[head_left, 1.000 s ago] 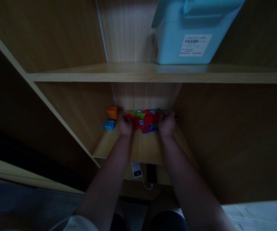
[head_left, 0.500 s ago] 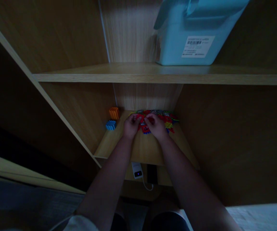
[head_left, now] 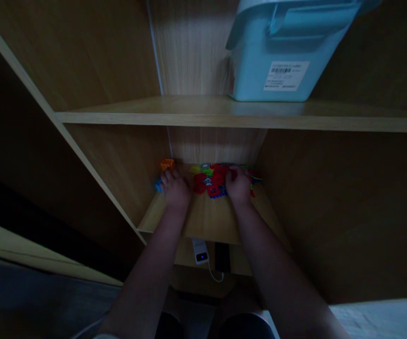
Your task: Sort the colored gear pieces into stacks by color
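Observation:
A heap of coloured plastic blocks (head_left: 212, 181), mostly red with green and blue ones, lies at the back of a low wooden shelf (head_left: 210, 219). My right hand (head_left: 238, 186) rests on the heap's right part, fingers curled over the blocks. My left hand (head_left: 174, 188) is to the left of the heap, over a blue block (head_left: 158, 186) and just below an orange block (head_left: 166, 164). Its fingers are bent downward and hide what they touch.
A light blue lidded plastic box (head_left: 281, 52) with a barcode label stands on the upper shelf (head_left: 189, 110). Below the low shelf lie a white charger (head_left: 200, 250) with a lit dot and a cable, and a dark device (head_left: 222, 257). A wooden side panel closes the left.
My left hand has moved left, from the block heap to the blue and orange blocks. My right hand has shifted slightly right on the heap.

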Motion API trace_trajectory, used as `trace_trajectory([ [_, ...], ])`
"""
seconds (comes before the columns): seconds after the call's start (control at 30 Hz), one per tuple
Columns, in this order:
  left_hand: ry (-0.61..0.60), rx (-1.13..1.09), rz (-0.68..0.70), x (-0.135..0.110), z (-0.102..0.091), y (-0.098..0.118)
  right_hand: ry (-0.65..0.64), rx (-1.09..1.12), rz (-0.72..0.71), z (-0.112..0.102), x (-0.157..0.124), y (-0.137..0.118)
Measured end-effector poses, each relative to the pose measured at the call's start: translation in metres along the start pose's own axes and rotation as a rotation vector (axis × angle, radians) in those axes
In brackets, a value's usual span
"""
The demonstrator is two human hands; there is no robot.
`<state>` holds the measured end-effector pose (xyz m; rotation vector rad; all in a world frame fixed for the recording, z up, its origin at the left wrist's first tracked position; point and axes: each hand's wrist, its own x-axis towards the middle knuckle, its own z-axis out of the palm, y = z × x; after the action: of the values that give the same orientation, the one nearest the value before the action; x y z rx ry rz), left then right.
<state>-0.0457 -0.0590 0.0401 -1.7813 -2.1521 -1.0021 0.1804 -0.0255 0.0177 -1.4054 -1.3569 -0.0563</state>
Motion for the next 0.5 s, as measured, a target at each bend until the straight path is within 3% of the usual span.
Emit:
trace_trajectory([
  [0.1,-0.100,0.185,-0.040,-0.005,-0.005,-0.019,0.023,-0.003,-0.040,0.001,-0.001,-0.004],
  [0.2,-0.167,0.188,-0.039,-0.007,0.000,-0.036,0.013,-0.005,-0.030,0.001,-0.003,-0.007],
  [0.5,-0.065,-0.117,0.203,-0.008,0.015,-0.053,-0.003,0.000,-0.049,-0.001,-0.005,-0.007],
])
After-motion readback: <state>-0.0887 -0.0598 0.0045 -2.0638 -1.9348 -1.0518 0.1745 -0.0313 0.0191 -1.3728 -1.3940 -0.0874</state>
